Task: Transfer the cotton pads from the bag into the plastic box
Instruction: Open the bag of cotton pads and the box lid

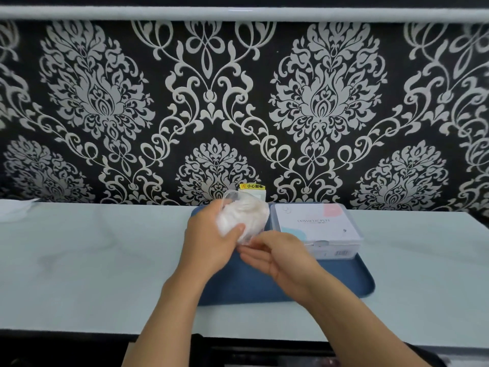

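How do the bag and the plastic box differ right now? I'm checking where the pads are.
The bag is soft, crumpled and held up by the left hand; the plastic box is rigid, rectangular and rests on the blue tray. The bag shows white pads; the box is lidded. Both are see-through plastic.

- Both bare forearms reach forward from the bottom edge and converge toward the middle.
- Left hand (pixel 209 242) is raised, back toward the camera, fingers curled closed around a bag (pixel 244 217), thumb (pixel 234 230) pressed across its front.
- Right hand (pixel 281 256) sits just below and right of the left, palm turned leftward, fingers (pixel 254 254) loosely extended, fingertips meeting the bag's lower edge.
- The two hands nearly touch.
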A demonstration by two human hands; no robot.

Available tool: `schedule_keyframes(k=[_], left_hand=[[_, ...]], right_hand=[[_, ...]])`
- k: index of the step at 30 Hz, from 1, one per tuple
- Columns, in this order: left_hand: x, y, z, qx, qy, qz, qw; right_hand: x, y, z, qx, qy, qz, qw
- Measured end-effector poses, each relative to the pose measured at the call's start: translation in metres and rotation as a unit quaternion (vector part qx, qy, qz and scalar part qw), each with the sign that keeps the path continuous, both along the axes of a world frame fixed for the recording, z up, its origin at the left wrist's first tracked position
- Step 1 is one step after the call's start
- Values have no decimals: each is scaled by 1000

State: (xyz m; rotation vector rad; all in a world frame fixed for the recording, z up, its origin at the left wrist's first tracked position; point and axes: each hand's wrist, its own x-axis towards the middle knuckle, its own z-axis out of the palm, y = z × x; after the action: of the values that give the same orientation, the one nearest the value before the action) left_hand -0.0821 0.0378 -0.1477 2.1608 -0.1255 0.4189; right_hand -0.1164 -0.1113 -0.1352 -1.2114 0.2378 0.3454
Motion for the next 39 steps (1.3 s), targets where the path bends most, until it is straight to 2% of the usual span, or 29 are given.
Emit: schedule_keyframes(k=[2,3,4,6,7,8,9,11,14,15,18,19,23,24,25,28,31,32,34,36,37,39], left_hand=[[3,4,-2,23,-15,4,1000],[3,6,-4,37,-20,1,999],[5,9,-7,55,-24,-3,998],[7,16,-13,91,-14,-9,996],[9,20,-16,118,4,-17,993],[11,23,-19,151,24,-29,988],[12,24,-21,181,41,-44,982],[14,26,-22,196,68,-60,976],[6,21,-15,198,88,-75,973],[0,17,-9,186,70,-74,977],[-19,-28,9,65,-21,-95,993],[-24,-46,9,40,-22,-108,993],[-25,-94,-16,6,88,-149,985],[-21,-96,-19,-23,109,-151,982],[-17,-95,-19,-48,130,-147,979],[-12,-89,-20,-64,178,-126,974],[-13,-85,-23,-44,209,-125,969],[-15,-84,-23,-26,203,-127,971],[-19,-86,-24,67,165,-125,976],[-21,-86,-23,174,122,-127,969],[-21,-85,-24,200,109,-123,966],[-18,-83,-26,222,96,-112,964]], right_hand=[[-2,-14,6,-165,-54,26,984],[-3,-29,10,-275,-108,10,955],[-4,-46,16,-388,-175,-36,904],[-1,-85,21,-575,-285,-96,761],[3,-101,19,-645,-294,-57,703],[11,-114,13,-690,-277,8,669],[20,-125,5,-712,-248,66,654],[34,-131,-9,-706,-214,126,663],[42,-133,-14,-693,-250,115,666],[44,-131,-12,-702,-262,113,652],[43,-130,-9,-749,-297,119,581],[41,-128,-8,-757,-313,122,560],[35,-129,-11,-780,-377,121,484],[34,-130,-13,-780,-388,118,477],[33,-132,-16,-771,-394,116,486],[29,-140,-16,-723,-399,93,556],[25,-146,-2,-650,-463,-7,603],[27,-145,4,-634,-481,-55,603],[41,-142,16,-622,-485,-175,589],[61,-143,23,-633,-388,-295,601],[70,-146,21,-658,-315,-310,610],[79,-144,7,-707,-226,-214,635]])
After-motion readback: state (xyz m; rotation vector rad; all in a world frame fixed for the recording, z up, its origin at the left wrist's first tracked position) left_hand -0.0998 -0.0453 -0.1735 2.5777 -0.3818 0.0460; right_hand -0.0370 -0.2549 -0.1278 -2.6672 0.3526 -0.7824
